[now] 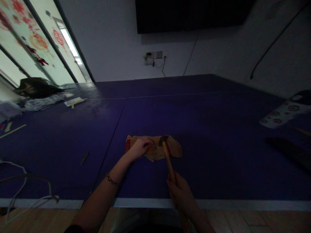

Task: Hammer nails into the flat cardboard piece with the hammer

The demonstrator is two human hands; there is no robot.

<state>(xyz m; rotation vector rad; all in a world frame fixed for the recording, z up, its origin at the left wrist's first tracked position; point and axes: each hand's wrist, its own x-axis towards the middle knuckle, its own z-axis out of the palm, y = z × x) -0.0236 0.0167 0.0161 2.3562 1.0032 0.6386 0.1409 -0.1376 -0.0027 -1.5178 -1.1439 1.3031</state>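
Note:
A torn piece of brown cardboard [155, 154] with red print lies on the blue tabletop in front of me. My left hand [140, 148] rests on its left part, fingers curled and pressed together. Whatever they pinch, if anything, is too small and dark to make out. A hammer [169, 161] with a long wooden handle is gripped in my right hand [181, 191]. Its dark metal head is over the right part of the cardboard, close to my left fingertips; whether it touches is unclear.
On the left of the blue table [206, 123] lie a small dark tool [84, 158], white cables [24, 174], a white pad [74, 102] and a black bag [39, 87]. At the right are a patterned white object [279, 115] and a dark flat object [289, 152].

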